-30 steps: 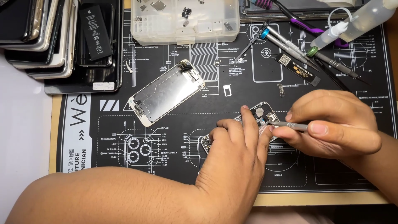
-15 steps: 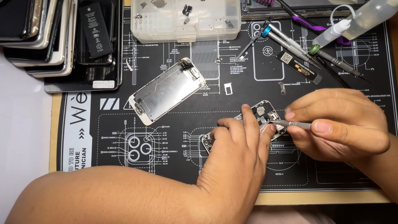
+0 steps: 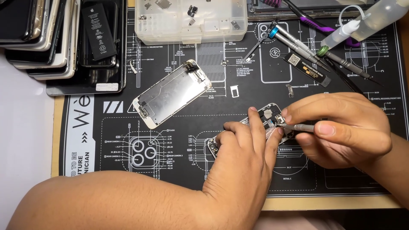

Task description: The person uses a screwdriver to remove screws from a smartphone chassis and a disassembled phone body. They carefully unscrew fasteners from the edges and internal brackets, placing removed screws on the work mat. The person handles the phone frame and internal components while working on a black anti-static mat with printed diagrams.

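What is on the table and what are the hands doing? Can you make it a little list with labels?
Left hand: lies over the opened phone body, pinning it to the mat.
Right hand: grips a thin grey screwdriver, tip at the phone's top end.
Work mat: black with white diagrams.
Removed screen panel: lies left of the hands, metal back up.
Parts tray: clear plastic, at the top.
Phone stack: top left corner.
Spare tools: top right, beside a squeeze bottle.
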